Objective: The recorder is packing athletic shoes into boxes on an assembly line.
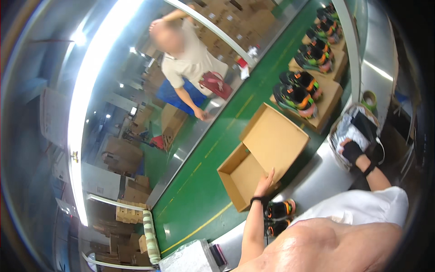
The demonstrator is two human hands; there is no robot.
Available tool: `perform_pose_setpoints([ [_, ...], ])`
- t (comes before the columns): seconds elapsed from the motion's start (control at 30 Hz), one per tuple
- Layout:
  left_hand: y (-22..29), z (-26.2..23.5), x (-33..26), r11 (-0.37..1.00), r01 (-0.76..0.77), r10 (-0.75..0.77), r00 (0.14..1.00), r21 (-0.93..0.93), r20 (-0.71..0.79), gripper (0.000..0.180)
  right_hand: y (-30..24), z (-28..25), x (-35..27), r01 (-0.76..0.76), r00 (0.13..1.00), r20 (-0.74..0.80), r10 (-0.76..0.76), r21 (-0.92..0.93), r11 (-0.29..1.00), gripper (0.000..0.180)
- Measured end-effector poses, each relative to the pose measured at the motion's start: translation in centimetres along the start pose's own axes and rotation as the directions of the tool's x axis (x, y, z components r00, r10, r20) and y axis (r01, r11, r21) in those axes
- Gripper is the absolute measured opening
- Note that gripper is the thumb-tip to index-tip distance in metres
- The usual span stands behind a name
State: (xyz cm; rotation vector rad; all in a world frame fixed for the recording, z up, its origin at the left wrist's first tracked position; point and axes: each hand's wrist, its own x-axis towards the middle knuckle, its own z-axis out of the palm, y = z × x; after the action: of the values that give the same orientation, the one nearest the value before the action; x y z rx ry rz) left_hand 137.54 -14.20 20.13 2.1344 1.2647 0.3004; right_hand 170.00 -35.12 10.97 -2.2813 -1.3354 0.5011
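Note:
An open brown cardboard shoebox (241, 182) lies in front of me, its lid (277, 141) folded up and to the right. My left hand (264, 185), with a black wristband, grips the near edge of the box, one finger stretched along the lid's inner face. On the right, my right hand (351, 152) wears a black fingerless glove and reaches into a round basket (334, 141). Its fingers are bent down on whitish crumpled packets (350, 131); what they hold is hidden. A pair of black and orange shoes (280, 210) sits beside my left forearm.
Several pairs of black, orange and pink shoes (297, 96) stand on brown boxes (330, 109) at the upper right. A green tape roll (369, 99) lies by the basket. Across the green surface (199, 181) stands another person (192, 63). A plastic-wrapped stack (188, 258) is at the lower left.

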Motion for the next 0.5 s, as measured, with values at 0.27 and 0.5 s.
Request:
perform_pose_setpoints([
  [0.27,-7.5,1.0,-1.4,0.877,0.334,-0.410,0.895,0.347,0.176,0.076,4.5,0.8,-0.5,0.266,0.915,-0.347,-0.207,0.131,0.955,0.028],
  [0.5,-8.5,0.4,-3.1,0.890,0.456,-0.436,0.855,-0.007,0.281,0.062,1.8,-1.3,-1.8,0.232,0.925,-0.355,-0.138,0.240,0.943,0.030],
])
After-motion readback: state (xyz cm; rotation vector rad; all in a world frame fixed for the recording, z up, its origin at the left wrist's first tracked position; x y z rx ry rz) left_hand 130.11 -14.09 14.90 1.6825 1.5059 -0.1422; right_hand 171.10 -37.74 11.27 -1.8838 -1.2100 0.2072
